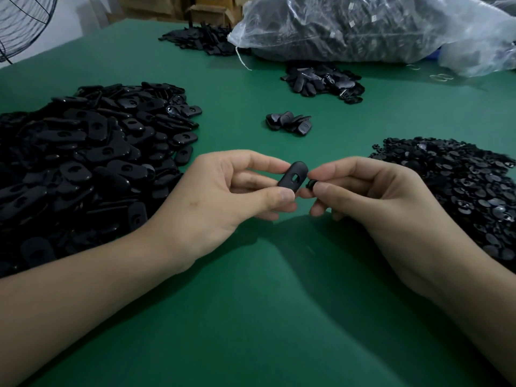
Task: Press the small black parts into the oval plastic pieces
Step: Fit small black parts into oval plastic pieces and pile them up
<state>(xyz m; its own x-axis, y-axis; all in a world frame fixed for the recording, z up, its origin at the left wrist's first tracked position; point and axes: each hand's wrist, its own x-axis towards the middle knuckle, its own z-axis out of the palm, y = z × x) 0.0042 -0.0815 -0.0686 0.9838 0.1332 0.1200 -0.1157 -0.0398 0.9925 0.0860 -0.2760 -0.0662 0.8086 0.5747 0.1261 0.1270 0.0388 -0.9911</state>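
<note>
Surface: green desk [251, 317]. Cardboard boxes [208, 11] are stacked behind its far edge, and the wire guard of a fan [22, 20] is seen past the far left corner.

Container: a clear plastic bag [363, 26] is laid at the far right corner and is filled with dark parts. Its mouth is turned to the left. A loose pile of flat black pieces [201, 40] is spread just beside that mouth. A second pile [321, 82] is noted just in front of the bag, and a small cluster [289, 124] lies nearer the middle.

Along the left edge a large heap of oval pieces [83, 157] is spread. Along the right edge there is a heap of small parts [452, 191].

Above the middle of the desk, one oval plastic piece [291, 178] is pinched between thumb and forefinger of the left hand [223, 191], slotted face toward the camera, clear of the surface. One small black part [312, 185] is pinched in the fingertips of the right hand [377, 196], just beside the oval's right end. Contact between the two cannot be determined
</note>
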